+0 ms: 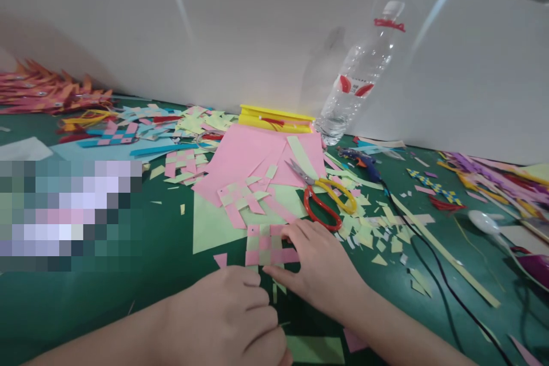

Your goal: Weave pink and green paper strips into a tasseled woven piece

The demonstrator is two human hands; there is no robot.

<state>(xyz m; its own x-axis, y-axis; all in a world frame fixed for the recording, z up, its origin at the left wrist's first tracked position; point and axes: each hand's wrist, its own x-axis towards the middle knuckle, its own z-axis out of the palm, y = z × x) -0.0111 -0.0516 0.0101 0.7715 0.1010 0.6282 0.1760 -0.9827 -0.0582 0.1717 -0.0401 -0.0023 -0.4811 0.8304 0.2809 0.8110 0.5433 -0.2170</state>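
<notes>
Head feed, left to right. Left hand (231, 314): curled into a fist, knuckles toward me, just below the weave. Can't tell from here if it pinches anything; fingertips are hidden.

Woven paper fish (262, 247), pink and pale green with a small dark eye dot: on the table just ahead of the fist, beside the pale-green sheet (206, 223). I'd expect it near weightless, bendy, a bit stiffer where strips cross, easy to crease or tear. Loose strip ends likely slide out if tugged. I'd take the checkered middle flat between thumb and finger pads; avoid lifting by the tails.

Right hand (321, 257): half open, thumb and index spread, tips against the weave's right side; steadying contact, no firm grip that I can see.

Scissors (312, 182) lie just beyond the right hand, paper scraps (379, 260) to their right.
</notes>
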